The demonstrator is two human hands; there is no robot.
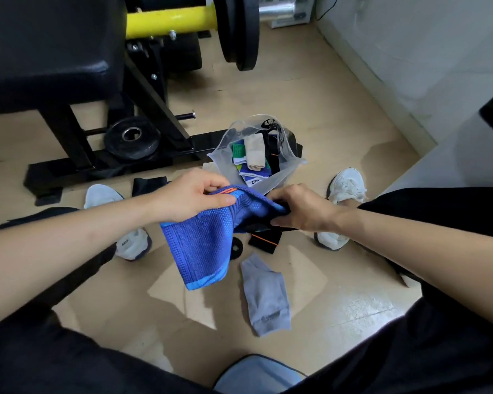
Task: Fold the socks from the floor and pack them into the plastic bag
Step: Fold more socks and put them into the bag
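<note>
Socks are split between the floor (339, 285), the person's hands and the plastic bag (286, 170). Farthest left, a dark sock (150, 184) lies flat on the floor just beyond the left shoe (131, 245), unfolded as far as can be told.

Next comes the left hand (191, 196). Its grip is a closed pinch, thumb on top and fingers curled beneath, on the orange-striped end of a blue knit sock (205, 245). That sock is held up above the floor between the knees with its long part hanging down, so the fold is not yet made.

Beneath it on the floor a black sock with an orange stripe (265, 241) lies partly hidden. Nearer the person a grey sock (265, 297) lies flat and loose. Beyond the hands the bag stands open on the floor with several folded socks inside: green and white, beige, and black ones.

The right hand (299, 209) has its grip curled tight round the other end of the blue sock. Something black shows under its fingers, and I cannot tell whether that is part of the same sock or a second one.

By my reading the job is past halfway: one sock is in hand, and at least three are left on the floor to fold and pack.
</note>
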